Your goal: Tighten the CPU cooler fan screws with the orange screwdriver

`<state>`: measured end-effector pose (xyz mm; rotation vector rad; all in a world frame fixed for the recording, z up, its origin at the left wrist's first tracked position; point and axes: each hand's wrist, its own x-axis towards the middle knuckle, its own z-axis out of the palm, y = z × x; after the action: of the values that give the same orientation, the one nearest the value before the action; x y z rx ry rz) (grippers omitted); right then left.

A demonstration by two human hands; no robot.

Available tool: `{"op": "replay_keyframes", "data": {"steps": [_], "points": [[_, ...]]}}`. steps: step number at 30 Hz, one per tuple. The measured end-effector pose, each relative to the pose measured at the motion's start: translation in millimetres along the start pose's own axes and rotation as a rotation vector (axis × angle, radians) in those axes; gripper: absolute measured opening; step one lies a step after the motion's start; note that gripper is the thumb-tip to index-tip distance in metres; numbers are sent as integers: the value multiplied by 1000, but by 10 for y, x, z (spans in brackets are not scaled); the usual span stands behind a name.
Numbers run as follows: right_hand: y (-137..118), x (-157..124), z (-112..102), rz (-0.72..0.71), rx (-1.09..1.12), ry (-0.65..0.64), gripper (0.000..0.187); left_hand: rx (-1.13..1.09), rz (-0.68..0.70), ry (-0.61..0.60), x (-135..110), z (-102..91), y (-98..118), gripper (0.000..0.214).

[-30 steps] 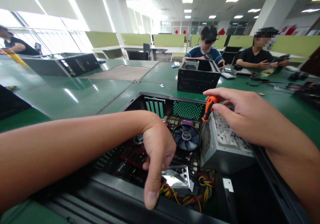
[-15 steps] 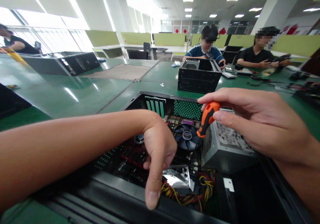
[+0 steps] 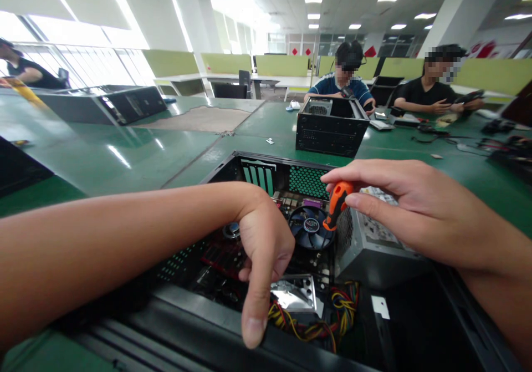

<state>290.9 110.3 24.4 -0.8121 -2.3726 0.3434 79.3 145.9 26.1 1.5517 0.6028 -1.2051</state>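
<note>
- The right hand [image 3: 419, 208] has its grip closed on the orange plastic handle of a screwdriver [image 3: 336, 204], pinched between thumb and fingertips. The handle tilts down to the left, and its shaft is hidden.
- The screwdriver is above the inside of the open black metal computer case [image 3: 249, 168], just beside the round blue-bladed cooling fan [image 3: 311, 227] and at the near corner of the grey metal power supply box [image 3: 374, 247].
- The left hand [image 3: 264, 247] reaches over the case from the left with its fingers curled to the palm, a narrow grip. Whether it holds anything cannot be told. One digit points straight down and its tip touches the case's near black rim.
- A tangle of yellow, red and black cables [image 3: 332, 316] lies at the case bottom, beside a shiny silver bracket [image 3: 295, 294].
- The case sits on the glossy green worktop [image 3: 124, 156].
- A second black computer case [image 3: 330, 127] stands farther back, with two seated people behind it.
</note>
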Motion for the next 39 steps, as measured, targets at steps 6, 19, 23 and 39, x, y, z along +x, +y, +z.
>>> {"op": "replay_keyframes", "data": {"steps": [6, 19, 23, 39], "points": [[-51, 15, -38, 24, 5, -26, 9, 16, 10, -9, 11, -5, -11, 32], [-39, -26, -41, -4, 4, -42, 32, 69, 4, 1, -2, -16, 7, 36], [-41, 6, -39, 7, 22, -40, 12, 74, 18, 5, -4, -20, 11, 36], [109, -15, -38, 193, -116, 331, 27, 46, 13, -45, -8, -20, 24, 44]]}}
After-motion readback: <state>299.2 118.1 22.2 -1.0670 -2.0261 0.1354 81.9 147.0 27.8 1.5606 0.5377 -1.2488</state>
